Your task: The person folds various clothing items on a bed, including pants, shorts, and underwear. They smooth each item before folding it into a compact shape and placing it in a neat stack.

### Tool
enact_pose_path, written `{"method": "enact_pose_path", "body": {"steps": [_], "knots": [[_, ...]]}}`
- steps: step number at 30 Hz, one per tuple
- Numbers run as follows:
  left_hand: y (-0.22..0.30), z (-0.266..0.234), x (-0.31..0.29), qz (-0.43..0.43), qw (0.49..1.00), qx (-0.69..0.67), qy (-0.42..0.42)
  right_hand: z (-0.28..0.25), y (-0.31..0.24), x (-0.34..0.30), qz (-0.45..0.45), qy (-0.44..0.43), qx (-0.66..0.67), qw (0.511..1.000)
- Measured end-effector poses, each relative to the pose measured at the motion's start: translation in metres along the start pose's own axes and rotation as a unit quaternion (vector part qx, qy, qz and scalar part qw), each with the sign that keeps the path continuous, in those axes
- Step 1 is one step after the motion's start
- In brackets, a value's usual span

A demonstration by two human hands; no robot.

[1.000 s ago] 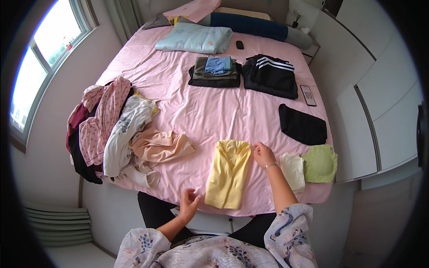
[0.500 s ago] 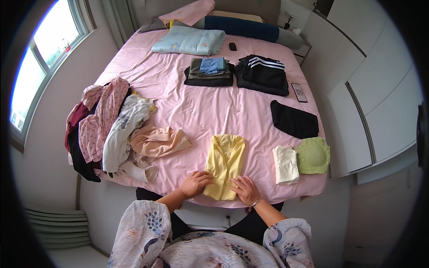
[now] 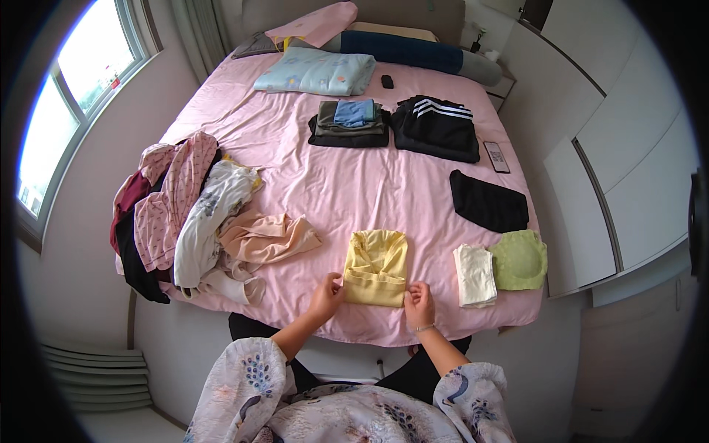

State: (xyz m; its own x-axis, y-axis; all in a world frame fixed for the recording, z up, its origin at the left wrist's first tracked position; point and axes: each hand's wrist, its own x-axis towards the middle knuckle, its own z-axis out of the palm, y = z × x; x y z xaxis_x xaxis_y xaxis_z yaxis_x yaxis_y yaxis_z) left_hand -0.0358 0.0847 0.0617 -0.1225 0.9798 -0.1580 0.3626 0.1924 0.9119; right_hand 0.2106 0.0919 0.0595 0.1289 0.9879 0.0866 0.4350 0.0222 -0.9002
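Observation:
A yellow garment [image 3: 375, 269] lies near the front edge of the bed, its near end folded up so that a wide ribbed band crosses it. At its left edge, the closed fingers of my left hand [image 3: 327, 294] pinch the cloth. My right hand [image 3: 419, 304], with a bracelet at the wrist, grips the opposite lower corner between thumb and curled fingers. To the right rest a folded cream garment [image 3: 474, 275] and a green moulded bra-like piece [image 3: 519, 261]. The cloth's underside is hidden.
On the left is a heap of loose clothes, with a peach garment [image 3: 269, 238] nearest me. Farther back sit two folded stacks, one topped with a blue piece [image 3: 354, 112], one black with white stripes [image 3: 442, 127]. A phone [image 3: 496, 157] and black garment [image 3: 489, 200] lie right.
The near end of the yellow garment has been folded up and away from me, making it shorter. Both hands have moved slightly farther up the bed, and their fingers have closed at its sides.

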Motion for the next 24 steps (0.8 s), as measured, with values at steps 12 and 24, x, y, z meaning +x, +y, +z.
{"method": "enact_pose_path", "body": {"steps": [12,24], "knots": [[0.012,-0.014,0.030,0.338,0.916,0.209,-0.060,-0.006,-0.009,0.038,-0.358,-0.141,-0.214,0.898],[0.002,0.018,0.138,-0.051,0.957,-0.285,0.033,0.049,0.038,0.157,0.107,0.064,0.024,0.992]]}}
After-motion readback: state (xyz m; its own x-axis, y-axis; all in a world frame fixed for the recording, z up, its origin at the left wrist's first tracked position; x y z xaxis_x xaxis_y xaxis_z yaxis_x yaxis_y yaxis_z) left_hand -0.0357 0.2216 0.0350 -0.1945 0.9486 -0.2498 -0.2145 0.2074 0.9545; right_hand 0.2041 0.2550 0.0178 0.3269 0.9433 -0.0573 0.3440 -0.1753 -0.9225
